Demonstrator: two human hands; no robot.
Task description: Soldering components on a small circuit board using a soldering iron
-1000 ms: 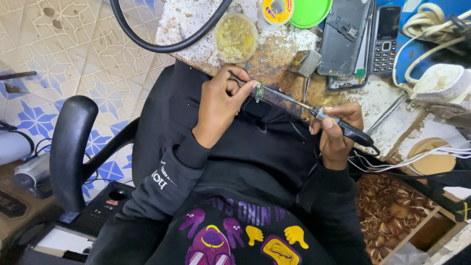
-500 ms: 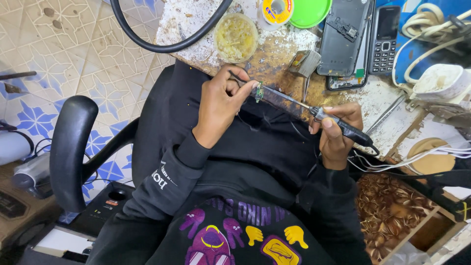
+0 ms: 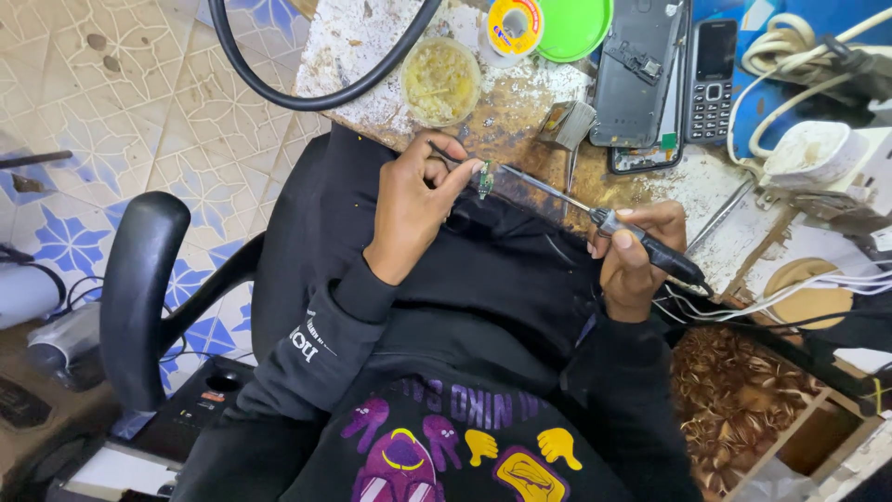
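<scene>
left hand (image 3: pixel 413 200): closed in a pinch on thin tweezers (image 3: pixel 444 156), which hold a tiny green circuit board (image 3: pixel 484 178) just off the counter (image 3: pixel 372 65) edge, over the lap

right hand (image 3: pixel 632 256): wrapped around the black handle of a soldering iron (image 3: pixel 595 216), shaft pointing left, tip right at the little board

doing it well: imo the board hangs in mid-air, so both wrists want bracing on the counter edge or lap; short light touches with the tip, and a steady pinch so the board doesn't twist

close by: round tub of yellowish flux (image 3: pixel 441 79) just above the left hand, solder spool (image 3: pixel 514 23) next to a green lid (image 3: pixel 574 26)

further out: opened phone back (image 3: pixel 641 70), keypad phone (image 3: pixel 711 79), white cables (image 3: pixel 799 279) by the right hand

in the way: the iron's cord runs through that cable tangle, could tug the handle; thick black cable (image 3: pixel 307 93) loops across the counter; hot tip sits over dark clothing
</scene>
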